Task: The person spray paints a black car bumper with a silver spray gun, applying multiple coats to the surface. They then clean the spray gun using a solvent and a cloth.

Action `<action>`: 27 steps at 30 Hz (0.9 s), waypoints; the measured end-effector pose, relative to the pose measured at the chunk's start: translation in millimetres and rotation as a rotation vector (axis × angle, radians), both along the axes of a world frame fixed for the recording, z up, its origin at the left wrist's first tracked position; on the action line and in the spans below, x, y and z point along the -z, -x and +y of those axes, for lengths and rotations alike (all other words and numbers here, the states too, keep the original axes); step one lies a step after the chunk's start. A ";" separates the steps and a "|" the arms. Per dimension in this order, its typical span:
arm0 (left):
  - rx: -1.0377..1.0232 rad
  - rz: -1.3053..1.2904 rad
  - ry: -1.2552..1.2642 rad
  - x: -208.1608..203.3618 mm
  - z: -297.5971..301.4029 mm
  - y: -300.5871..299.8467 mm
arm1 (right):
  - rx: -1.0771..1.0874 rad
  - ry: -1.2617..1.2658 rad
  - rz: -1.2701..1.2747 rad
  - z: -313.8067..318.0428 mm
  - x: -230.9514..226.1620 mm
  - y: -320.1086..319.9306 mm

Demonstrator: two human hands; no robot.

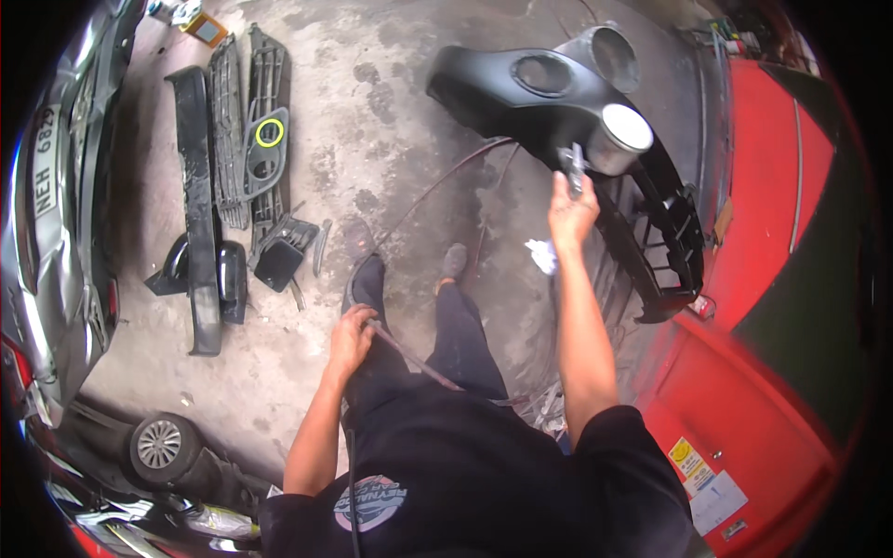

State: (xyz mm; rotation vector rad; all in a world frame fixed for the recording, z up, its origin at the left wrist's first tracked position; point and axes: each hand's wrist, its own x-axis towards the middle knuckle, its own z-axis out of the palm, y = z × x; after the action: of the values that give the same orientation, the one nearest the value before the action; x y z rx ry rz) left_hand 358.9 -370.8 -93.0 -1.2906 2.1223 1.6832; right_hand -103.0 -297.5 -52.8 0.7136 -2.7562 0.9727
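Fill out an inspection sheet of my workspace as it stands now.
Surface: grey concrete floor, blotched with dark stains.
Job's things: silver metal spray gun with a pale round cup; large, curved, black-and-grey bumper ahead at right.
Clutter: long black bar, dark slatted grilles and a small orange-and-white box, all at left.
Hands: right hand grips the spray gun; left hand holds a slim reddish-brown hose.
Cables: the hose crosses before the body; thin black cord on the shirt.
Surroundings: silver car left, red vehicle right.
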 end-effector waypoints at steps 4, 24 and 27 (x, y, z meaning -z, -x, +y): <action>-0.056 0.006 -0.001 14.8 -22.1 -48.1 | -0.056 -0.167 -0.190 -133.2 93.4 -47.3; -0.198 -0.131 -0.169 44.1 -46.4 -98.6 | 0.296 -0.069 -0.285 -104.9 188.6 -111.4; -0.207 -0.140 -0.192 50.3 -49.8 -103.7 | 0.191 -0.051 -0.244 -152.5 221.3 -107.3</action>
State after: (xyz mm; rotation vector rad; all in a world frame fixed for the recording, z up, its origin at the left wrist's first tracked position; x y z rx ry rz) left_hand 462.5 -420.6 -143.3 -1.5616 1.7539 1.7636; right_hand 4.3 -450.0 -274.2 0.3489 -2.9979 1.0112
